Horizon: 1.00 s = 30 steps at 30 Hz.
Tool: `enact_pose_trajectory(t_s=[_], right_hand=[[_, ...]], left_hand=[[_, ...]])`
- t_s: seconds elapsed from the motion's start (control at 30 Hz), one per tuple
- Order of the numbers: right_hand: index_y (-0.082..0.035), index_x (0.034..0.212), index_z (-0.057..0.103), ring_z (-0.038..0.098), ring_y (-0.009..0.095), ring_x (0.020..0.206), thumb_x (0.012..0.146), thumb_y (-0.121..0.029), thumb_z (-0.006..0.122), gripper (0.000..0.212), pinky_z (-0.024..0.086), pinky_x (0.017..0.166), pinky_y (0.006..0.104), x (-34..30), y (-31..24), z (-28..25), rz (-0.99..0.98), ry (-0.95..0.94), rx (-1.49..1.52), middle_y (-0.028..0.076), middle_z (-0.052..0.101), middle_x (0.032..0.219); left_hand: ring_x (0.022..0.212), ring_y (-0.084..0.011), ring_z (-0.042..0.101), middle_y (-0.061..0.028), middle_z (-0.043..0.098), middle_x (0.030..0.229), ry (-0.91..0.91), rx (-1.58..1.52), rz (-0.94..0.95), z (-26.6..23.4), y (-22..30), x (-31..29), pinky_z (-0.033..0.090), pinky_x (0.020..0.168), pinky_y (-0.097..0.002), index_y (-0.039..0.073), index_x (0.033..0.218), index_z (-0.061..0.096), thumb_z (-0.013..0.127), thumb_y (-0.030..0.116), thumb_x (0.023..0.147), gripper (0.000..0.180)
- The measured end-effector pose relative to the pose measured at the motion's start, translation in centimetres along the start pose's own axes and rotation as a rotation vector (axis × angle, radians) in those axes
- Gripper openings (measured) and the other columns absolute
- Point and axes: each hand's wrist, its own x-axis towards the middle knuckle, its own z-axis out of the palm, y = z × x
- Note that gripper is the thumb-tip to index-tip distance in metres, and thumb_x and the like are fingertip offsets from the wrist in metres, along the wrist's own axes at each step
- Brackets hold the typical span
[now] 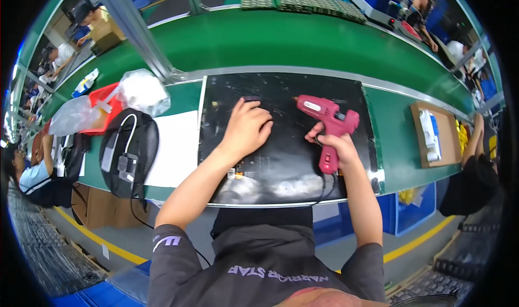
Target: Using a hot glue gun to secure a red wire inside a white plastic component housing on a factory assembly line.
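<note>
**Dark grey shirt (270,247) in the foreground; two bare hands over a black mat**

At far left, a co-worker in a light-blue sleeve (32,178) sits beside the green table (394,134). Next come a clouded plastic bag (70,115) and a red bin (110,118), with a second plastic bag (143,92) at the bin's right. In front of these, a black rounded mesh object (147,139) carries a white cable and grey blocks. A white sheet (175,155) lies between it and the black mat (281,169). On the mat, the left hand (248,124) rests palm down, its fingers loosely bent and slightly apart; their tips reach a small dark piece (251,98), though whether they pinch it cannot be told. To the right, the right hand (344,146) is wrapped around the handle of a magenta glue gun (336,124). This tool is held over the right half of the mat, its nozzle directed left and away from the wearer. Farther right, a shallow cardboard tray (446,131) contains white-and-blue items (430,137). At far right, a second co-worker in dark clothing (470,185) is partly visible.
</note>
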Motion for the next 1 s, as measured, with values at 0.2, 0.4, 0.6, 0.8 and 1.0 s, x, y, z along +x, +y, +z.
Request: enact_pose_trajectory(t_s=[0.2, 0.4, 0.6, 0.8, 1.0], right_hand=[[0.002, 0.102, 0.057, 0.064, 0.026, 0.095, 0.075, -0.002, 0.061, 0.027, 0.05, 0.088, 0.0382, -1.0, -0.4, 0.2, 0.011, 0.019, -0.026, 0.013, 0.064, 0.095], [0.002, 0.101, 0.058, 0.064, 0.026, 0.094, 0.075, -0.002, 0.061, 0.027, 0.05, 0.088, 0.0385, -0.8, -0.2, 0.3, 0.021, 0.019, -0.036, 0.013, 0.064, 0.094], [0.002, 0.1, 0.058, 0.064, 0.026, 0.094, 0.074, -0.003, 0.061, 0.026, 0.05, 0.088, 0.0388, -0.2, -0.7, 0.2, 0.006, 0.015, -0.037, 0.014, 0.064, 0.094], [0.002, 0.1, 0.058, 0.064, 0.026, 0.094, 0.074, -0.003, 0.062, 0.026, 0.05, 0.088, 0.039, -0.3, -0.5, 0.2, 0.006, 0.023, -0.031, 0.014, 0.064, 0.094], [0.001, 0.099, 0.058, 0.064, 0.027, 0.093, 0.074, -0.003, 0.061, 0.026, 0.05, 0.087, 0.0394, -0.5, -0.4, 0.1, -0.003, 0.029, -0.053, 0.014, 0.064, 0.093]], left_hand=[[0.106, -0.0266, 0.057, -0.0061, 0.067, 0.1, 0.014, -0.016, 0.005, 0.6, 0.4, -0.4, 0.036, 0.104, -0.0482, 0.006, 0.091, 0.068, 0.066, 0.013, 0.078, 0.015], [0.091, -0.0279, 0.057, -0.0074, 0.063, 0.09, 0.079, 0.002, 0.027, 0.4, 0.3, -0.5, 0.042, 0.094, -0.045, 0.005, 0.089, 0.067, 0.067, 0.007, 0.075, 0.014], [0.089, -0.0267, 0.056, -0.0062, 0.061, 0.088, 0.07, -0.021, -0.014, 0.2, -0.5, 0.1, 0.043, 0.086, -0.04, 0.006, 0.09, 0.068, 0.066, 0.008, 0.075, 0.015], [0.088, -0.0268, 0.057, -0.006, 0.061, 0.087, 0.101, -0.038, -0.028, 0.0, -0.3, 0.0, 0.044, 0.082, -0.04, 0.006, 0.089, 0.068, 0.065, 0.007, 0.075, 0.014], [0.077, -0.0294, 0.059, -0.0083, 0.063, 0.078, 0.168, -0.006, -0.086, -0.4, -0.3, 0.0, 0.046, 0.069, -0.041, 0.005, 0.088, 0.067, 0.065, 0.006, 0.076, 0.012]])
